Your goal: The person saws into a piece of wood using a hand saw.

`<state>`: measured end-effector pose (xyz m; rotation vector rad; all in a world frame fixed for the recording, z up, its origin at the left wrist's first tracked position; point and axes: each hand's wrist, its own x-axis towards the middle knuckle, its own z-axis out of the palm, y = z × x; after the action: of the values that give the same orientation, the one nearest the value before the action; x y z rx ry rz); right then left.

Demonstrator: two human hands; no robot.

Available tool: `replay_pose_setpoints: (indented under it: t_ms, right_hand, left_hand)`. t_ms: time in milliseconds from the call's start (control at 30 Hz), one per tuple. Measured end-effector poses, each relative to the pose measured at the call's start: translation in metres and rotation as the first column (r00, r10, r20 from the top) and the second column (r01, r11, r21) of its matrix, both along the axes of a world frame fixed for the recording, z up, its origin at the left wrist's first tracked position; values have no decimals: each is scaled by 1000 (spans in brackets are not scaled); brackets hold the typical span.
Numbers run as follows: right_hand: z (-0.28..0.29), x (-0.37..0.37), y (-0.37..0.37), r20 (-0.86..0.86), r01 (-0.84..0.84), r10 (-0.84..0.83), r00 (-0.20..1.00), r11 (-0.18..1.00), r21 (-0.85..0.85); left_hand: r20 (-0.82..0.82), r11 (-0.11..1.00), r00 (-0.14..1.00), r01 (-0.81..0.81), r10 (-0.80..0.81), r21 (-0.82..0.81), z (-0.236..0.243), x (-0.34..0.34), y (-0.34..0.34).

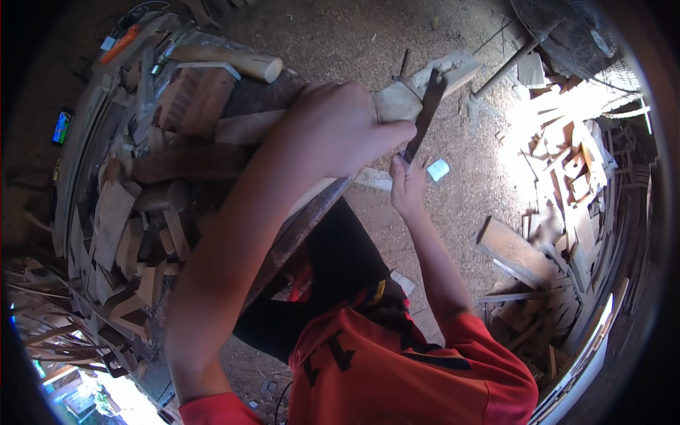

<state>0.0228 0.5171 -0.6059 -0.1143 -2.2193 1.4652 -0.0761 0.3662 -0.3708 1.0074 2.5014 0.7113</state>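
My left hand is closed over a pale piece of wood, its thumb stretched towards a long, flat, dark metal tool that looks like a file. The wood juts out past my knuckles at the bench edge. Below and to the right of it, my right hand grips the near end of the file, which slants up and away along the end of the wood. My left hand hides part of the wood and the handle is mostly covered by my right fingers.
Wooden offcuts crowd the bench on the left, beside a thick wooden handle and an orange-handled tool. A lit phone screen shows at far left. More scrap wood is heaped at right, near a wire fan cage.
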Motion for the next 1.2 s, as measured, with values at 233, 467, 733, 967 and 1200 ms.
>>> replay_pose_setpoints:
  t_ms: [233, 467, 733, 967, 1200]
  right_hand:
    - [-24, -12, 6, -90, 34, -32, 995, 999, 23]
    - [49, -23, 0, -142, -47, 28, 989, 991, -128]
    - [60, -4, -1, 31, 70, -67, 997, 992, -107]
    - [-22, 13, 13, 29, 78, -78, 997, 997, -15]
    - [55, -3, 5, 92, 34, -26, 995, 995, -89]
  left_hand:
    - [46, 998, 999, -20, 23, -58, 8, 1, -2]
    - [-101, 999, 995, 1, -6, -45, 2, 2, -7]
    - [-114, 995, 992, 49, -59, -88, 0, 2, -2]
    - [-96, 999, 995, 38, -41, -38, -12, -11, 8]
    - [10, 996, 999, 44, -44, -73, 6, -5, 0]
